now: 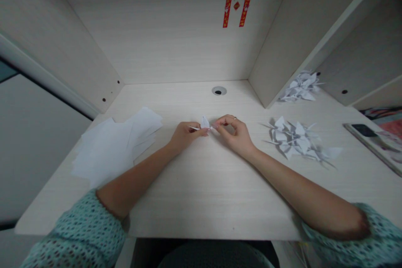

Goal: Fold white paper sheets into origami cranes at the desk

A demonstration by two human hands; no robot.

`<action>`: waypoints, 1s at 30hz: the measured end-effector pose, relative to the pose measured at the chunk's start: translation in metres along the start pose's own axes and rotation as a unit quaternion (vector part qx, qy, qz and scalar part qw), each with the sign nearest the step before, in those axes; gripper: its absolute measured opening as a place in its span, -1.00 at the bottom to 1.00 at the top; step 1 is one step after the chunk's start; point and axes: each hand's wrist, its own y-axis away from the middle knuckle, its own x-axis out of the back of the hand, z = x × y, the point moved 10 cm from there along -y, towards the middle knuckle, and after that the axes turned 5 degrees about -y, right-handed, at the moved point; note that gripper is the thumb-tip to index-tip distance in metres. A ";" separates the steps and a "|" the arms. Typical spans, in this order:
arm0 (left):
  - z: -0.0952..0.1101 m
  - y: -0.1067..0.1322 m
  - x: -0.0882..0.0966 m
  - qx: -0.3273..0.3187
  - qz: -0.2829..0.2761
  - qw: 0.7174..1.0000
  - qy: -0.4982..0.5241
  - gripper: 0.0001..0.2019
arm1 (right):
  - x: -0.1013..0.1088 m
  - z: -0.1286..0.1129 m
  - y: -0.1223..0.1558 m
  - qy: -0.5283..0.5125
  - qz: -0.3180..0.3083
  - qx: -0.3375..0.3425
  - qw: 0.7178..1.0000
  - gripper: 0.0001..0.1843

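A small folded white paper piece (204, 124) sits between both hands above the middle of the pale wooden desk (201, 201). My left hand (185, 135) pinches its left end with closed fingers. My right hand (235, 133), a ring on one finger, pinches its right end. Both forearms reach forward from teal patterned sleeves.
A loose stack of white paper sheets (116, 144) lies at the left. Several finished folded paper figures (297, 138) lie at the right, and another heap (300, 86) rests behind a partition. A phone on a book (375, 142) is at the far right. A cable hole (219, 90) is at the back.
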 end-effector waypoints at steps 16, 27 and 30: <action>0.011 0.006 -0.010 -0.008 -0.051 0.997 -0.048 -0.56 | -0.004 -0.011 0.001 0.008 -0.025 0.027 0.999 -0.85; 0.002 0.004 0.010 0.025 0.072 0.994 0.083 -0.67 | 0.018 -0.010 0.007 0.026 0.087 -0.001 0.996 -0.86; 0.012 0.010 0.017 0.007 0.107 0.994 -0.032 -0.68 | 0.018 -0.011 0.009 0.052 0.094 0.000 0.994 -0.89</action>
